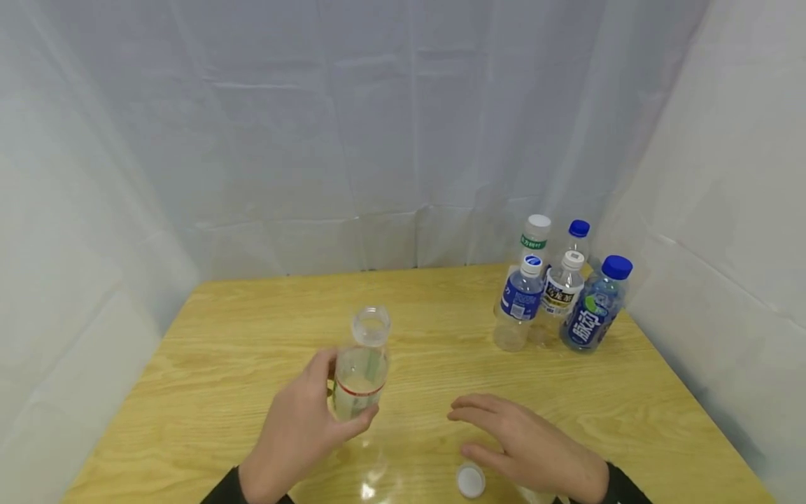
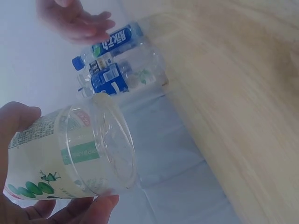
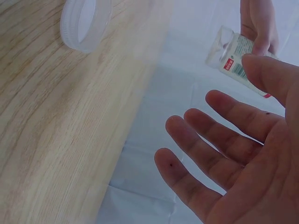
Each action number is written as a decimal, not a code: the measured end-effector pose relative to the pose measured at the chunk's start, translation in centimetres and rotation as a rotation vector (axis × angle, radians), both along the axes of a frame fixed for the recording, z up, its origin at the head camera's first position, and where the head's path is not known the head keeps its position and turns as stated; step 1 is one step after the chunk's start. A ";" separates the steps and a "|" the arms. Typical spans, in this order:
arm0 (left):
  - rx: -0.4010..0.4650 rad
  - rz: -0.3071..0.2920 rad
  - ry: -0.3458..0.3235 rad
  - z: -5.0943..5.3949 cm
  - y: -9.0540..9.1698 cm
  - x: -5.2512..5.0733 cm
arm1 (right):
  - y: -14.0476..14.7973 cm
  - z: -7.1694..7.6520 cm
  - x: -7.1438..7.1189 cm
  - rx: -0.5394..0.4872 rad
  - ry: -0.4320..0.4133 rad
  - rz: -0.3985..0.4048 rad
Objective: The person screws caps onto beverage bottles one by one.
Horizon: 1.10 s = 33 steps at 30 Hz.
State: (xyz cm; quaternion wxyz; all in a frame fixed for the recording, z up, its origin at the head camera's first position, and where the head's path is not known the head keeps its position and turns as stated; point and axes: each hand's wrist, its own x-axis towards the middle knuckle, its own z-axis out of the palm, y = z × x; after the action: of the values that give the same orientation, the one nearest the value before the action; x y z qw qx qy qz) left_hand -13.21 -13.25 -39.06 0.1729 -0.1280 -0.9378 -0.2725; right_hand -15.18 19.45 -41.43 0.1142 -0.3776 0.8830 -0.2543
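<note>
My left hand grips a clear plastic bottle by its body, thumb on one side and fingers round the other. The bottle is raised above the table, its wide mouth uncapped. It carries a pale label with green print and a small frog. To the right, my right hand hovers over the table with fingers extended and apart, holding nothing. In the right wrist view its palm and fingers show bare. A white screw cap lies on the table just below this hand.
Several capped bottles stand grouped at the table's back right, among them a blue-labelled one and one with a large blue cap. The wooden table is bounded by white sheeting behind and at both sides.
</note>
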 end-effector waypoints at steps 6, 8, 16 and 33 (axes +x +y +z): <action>-0.025 0.007 0.053 -0.8 0.1 1.0 | 0.0 0.0 0.0 0.018 -0.024 -0.009; -0.031 0.013 0.069 -1.1 0.1 1.2 | 0.0 -0.1 0.0 0.023 -0.033 -0.012; -0.062 0.021 0.059 -1.9 0.1 1.9 | -0.2 -0.6 0.1 0.035 -0.021 0.007; -0.079 0.041 0.023 -2.6 0.2 2.6 | -0.9 -2.2 0.3 0.107 0.005 0.098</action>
State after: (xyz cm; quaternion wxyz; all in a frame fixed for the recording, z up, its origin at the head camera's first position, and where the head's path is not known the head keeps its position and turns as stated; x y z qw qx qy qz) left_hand -10.57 -13.04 -41.66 0.1839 -0.1185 -0.9482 -0.2303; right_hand -14.89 18.50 -43.66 0.1445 -0.4143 0.8761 -0.1999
